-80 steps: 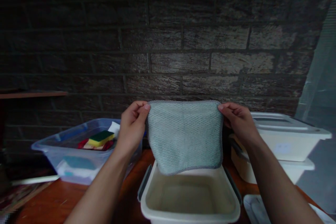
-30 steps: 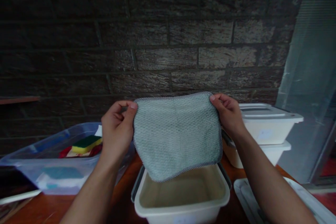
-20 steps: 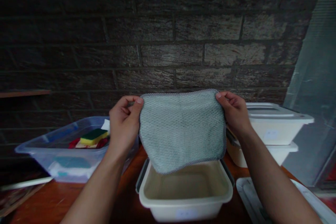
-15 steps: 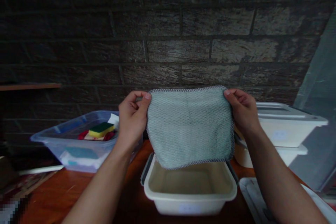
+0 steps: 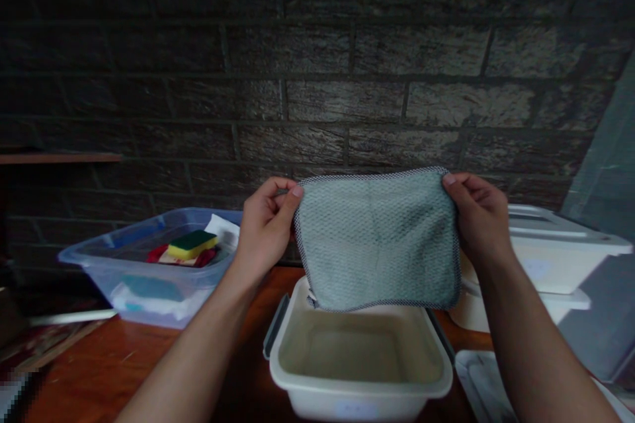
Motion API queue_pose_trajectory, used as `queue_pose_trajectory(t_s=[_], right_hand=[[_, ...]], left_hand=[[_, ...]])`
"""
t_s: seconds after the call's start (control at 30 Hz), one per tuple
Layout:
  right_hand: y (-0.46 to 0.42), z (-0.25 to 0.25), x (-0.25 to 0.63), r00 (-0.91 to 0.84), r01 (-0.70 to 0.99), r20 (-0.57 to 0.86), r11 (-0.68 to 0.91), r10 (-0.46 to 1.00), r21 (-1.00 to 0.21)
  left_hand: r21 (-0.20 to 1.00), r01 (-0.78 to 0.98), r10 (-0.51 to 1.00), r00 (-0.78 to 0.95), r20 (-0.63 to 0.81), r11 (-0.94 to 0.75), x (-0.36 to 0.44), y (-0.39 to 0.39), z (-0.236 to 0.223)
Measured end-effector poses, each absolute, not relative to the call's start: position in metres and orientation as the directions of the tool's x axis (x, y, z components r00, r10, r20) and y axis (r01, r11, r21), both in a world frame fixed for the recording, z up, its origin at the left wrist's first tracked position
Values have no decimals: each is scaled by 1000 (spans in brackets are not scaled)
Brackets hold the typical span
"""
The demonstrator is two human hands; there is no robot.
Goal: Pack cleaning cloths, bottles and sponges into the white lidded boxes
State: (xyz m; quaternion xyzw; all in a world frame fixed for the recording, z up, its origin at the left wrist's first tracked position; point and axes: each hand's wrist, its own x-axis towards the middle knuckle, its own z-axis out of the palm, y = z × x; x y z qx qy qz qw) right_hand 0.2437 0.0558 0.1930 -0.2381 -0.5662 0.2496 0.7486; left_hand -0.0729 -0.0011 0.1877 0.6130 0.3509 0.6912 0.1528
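A pale green textured cleaning cloth (image 5: 380, 244) with a dark-and-white checked edge hangs spread out between my hands. My left hand (image 5: 270, 221) pinches its upper left corner between thumb and fingers. At the upper right corner, my right hand (image 5: 479, 215) grips it the same way. Below the cloth stands an open cream plastic box (image 5: 362, 386) with grey side clips and a small label on its front. The cloth's lower edge hangs over the box's far rim, hiding part of it.
On the left, a clear bluish bin (image 5: 149, 268) holds a yellow-and-green sponge (image 5: 192, 244) and several cloths. Stacked lidded white boxes (image 5: 560, 254) stand at the right. A pale lid (image 5: 481, 377) lies on the wooden table (image 5: 94, 370) by my right forearm. A brick wall rises behind.
Both hands and the cloth have shifted a little to the right in view. A small tag at the cloth's lower left corner now shows. The open box appears slightly lower.
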Motion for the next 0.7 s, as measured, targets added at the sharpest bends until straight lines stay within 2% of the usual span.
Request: queue_pose_trajectory(t_s=[0.2, 0.5, 0.7], right_hand=[[57, 193, 242, 192, -135, 742, 766, 643, -629], [55, 193, 243, 171, -98, 743, 762, 647, -641], [47, 195, 238, 127, -143, 719, 730, 683, -668]], left_hand=[[667, 227, 613, -266, 744, -710, -77, 1, 188], [586, 395, 502, -304, 810, -707, -84, 6, 188], [685, 293, 636, -257, 728, -667, -83, 1, 188]])
